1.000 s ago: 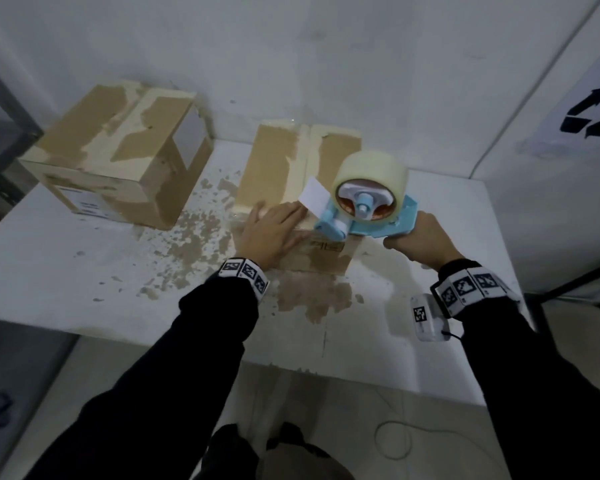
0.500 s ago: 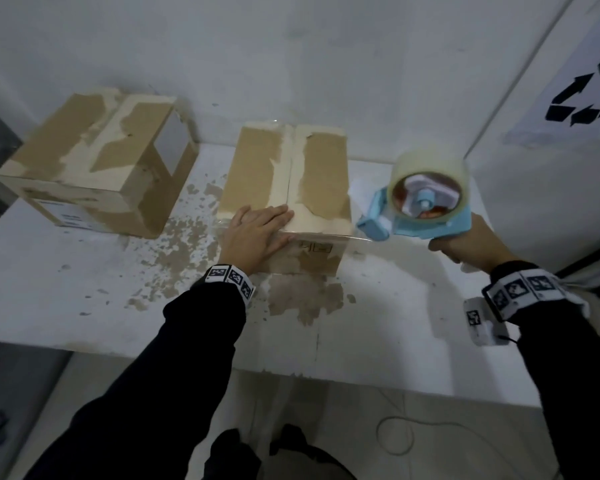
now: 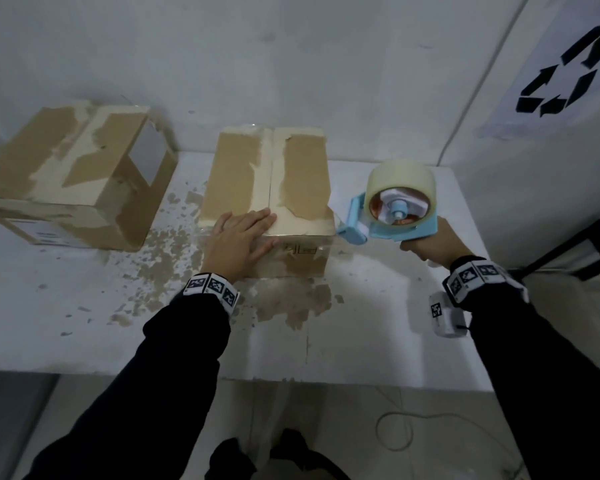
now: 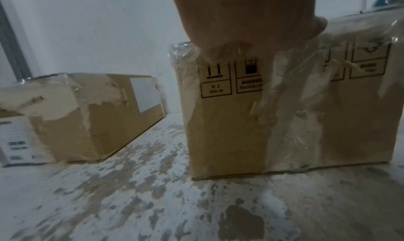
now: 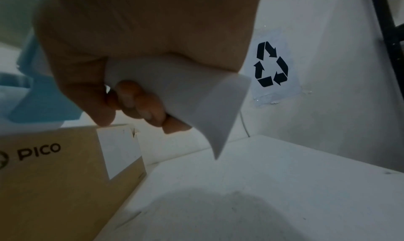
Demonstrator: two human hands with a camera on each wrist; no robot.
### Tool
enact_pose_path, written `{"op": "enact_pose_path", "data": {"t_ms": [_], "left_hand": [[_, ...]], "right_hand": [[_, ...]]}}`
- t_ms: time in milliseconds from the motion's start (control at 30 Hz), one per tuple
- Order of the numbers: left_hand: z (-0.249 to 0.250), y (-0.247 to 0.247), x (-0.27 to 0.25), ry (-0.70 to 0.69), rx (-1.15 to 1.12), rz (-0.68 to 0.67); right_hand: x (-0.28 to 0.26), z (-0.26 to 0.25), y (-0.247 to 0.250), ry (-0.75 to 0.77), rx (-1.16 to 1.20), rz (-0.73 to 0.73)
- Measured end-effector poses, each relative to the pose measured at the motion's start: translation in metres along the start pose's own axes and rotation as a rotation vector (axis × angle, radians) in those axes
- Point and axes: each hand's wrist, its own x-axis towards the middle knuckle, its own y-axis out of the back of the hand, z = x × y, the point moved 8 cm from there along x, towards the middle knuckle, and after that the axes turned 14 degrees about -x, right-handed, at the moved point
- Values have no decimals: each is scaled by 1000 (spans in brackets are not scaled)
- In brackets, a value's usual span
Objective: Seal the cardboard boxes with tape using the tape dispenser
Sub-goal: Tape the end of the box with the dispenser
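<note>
left hand [image 3: 238, 242]: flat on the near top edge of the middle box [image 3: 267, 188], fingers straight and pointing right, thumb down over the front face; pressing, not gripping
right hand [image 3: 430, 242]: fist wrapped round the white handle of the tape dispenser [image 3: 392, 216]; the right wrist view shows fingers curled tight on the handle
tape dispenser: blue frame, big clear roll on top, held in the air just right of the middle box; its mouth sits at the box's near right top corner, can't tell if it touches
tape: clear film [image 4: 290, 116] runs down the middle box's front face, wrinkled, under the left palm
middle box: flaps down, centre seam visible, top paper torn in pale patches; contents hidden
left box [image 3: 70, 178]: closed, well apart to the left of the left hand, white label on its side; contents hidden
table [image 3: 378, 323]: white, paint flaked to brown around and between the boxes
wall [image 3: 568, 74]: recycling sign at right
</note>
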Motion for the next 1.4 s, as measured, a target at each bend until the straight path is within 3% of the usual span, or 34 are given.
{"op": "enact_pose_path", "data": {"t_ms": [200,267,333,400,567,800,967,1267,1400], "left_hand": [[10,4,5,89,-87,62],[33,8,14,20,-48,104],[60,-6,26,-91,-25,22],[72,-32,33,-117,5,-127],[60,-40,35,-153,35,-98],[37,-25,46,-235,1,-171],[40,-21,50,-150,-59,-76],[39,-23,52,-158,-60,-83],[38,-23,52,-152,-67,-100]], "right_hand": [[8,-1,-19,25,-7,-76],[10,2,-22,17,-5,-81],[10,5,-25,-2,6,-93],[9,9,-27,-4,23,-99],[9,12,-28,28,42,-74],[16,-11,-35,65,49,-37],[19,-17,-36,88,64,-12],[23,-25,-33,251,-24,42],[23,-22,-39,199,47,6]]}}
